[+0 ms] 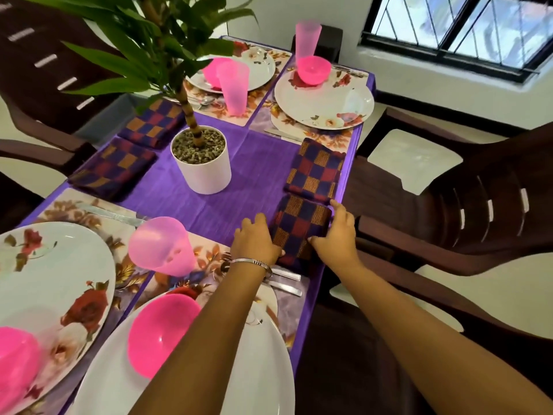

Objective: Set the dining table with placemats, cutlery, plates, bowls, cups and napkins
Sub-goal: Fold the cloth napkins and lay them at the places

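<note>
Nearest, a white plate (263, 369) carries a pink bowl (158, 330) tipped on its side, mouth facing right. To its left sits a floral plate (59, 265) with a second pink bowl (16, 357) at the frame edge. A pink cup (160, 245) lies tilted between the two settings, on a floral placemat (206, 253). Cutlery (285, 280) lies under the left wrist, long axis running left to right.

Both hands rest on the near checked napkin (299, 229), which lies flat on the purple-clothed surface (239, 181) at its right edge, long axis near to far. Left hand (256, 238): fingers together, pressed on the napkin's left edge. Right hand (339, 232): fingers slightly apart, thumb at the near edge, index finger at the far right corner.

Just beyond, a second napkin (314, 170) touches the first. A white plant pot (202, 160) stands mid-surface. Two more napkins (112, 167) lie on the left. Farthest, two plates (324, 104) carry a pink bowl, with upright pink cups (233, 86) nearby.
</note>
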